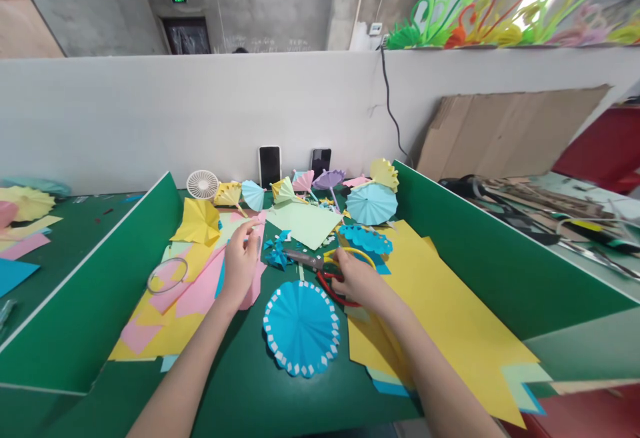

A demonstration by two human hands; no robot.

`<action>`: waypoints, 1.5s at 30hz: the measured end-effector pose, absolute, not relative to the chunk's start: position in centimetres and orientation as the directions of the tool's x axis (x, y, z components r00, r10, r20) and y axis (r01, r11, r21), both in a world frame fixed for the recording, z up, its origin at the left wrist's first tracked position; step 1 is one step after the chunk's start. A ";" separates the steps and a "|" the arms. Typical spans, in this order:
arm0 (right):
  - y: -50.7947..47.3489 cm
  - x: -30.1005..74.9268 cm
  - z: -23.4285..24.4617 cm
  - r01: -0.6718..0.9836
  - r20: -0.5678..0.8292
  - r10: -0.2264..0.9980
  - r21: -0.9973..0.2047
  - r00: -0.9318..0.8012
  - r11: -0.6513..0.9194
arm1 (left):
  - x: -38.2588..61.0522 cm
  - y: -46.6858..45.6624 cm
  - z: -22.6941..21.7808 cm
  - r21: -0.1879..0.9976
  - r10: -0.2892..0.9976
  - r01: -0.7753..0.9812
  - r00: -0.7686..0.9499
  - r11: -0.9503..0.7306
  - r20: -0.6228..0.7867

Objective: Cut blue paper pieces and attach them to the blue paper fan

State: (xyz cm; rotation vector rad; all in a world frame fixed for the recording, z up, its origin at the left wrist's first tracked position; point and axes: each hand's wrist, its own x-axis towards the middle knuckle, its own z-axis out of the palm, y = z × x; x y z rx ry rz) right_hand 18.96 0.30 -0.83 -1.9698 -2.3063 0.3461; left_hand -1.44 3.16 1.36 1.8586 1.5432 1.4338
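My right hand (357, 278) is closed on the scissors (330, 263), which have one yellow and one red handle loop; their dark blades point left over blue paper scraps (281, 251). Loosely curled, my left hand (243, 258) hovers at the pink folded paper (254, 285), with a gap between thumb and fingers and no held thing visible. Directly in front of me lies a round, pleated blue paper disc (301, 328) with a scalloped edge ringed by small white squares. Behind the scissors rests another blue scalloped paper piece (367, 239).
Yellow sheets (435, 305) are stacked at right, pink and yellow sheets (195, 291) at left with a clear ring (167, 275). Small paper umbrellas (373, 203), two phones (270, 166) and a small fan (202, 185) stand behind. Green dividers (480, 245) flank the workspace.
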 end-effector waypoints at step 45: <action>-0.3 18.5 -0.2 0.426 -0.052 0.907 -0.893 -0.418 0.145 | -0.3 2.1 2.5 0.955 0.967 0.165 0.095 -0.248 0.235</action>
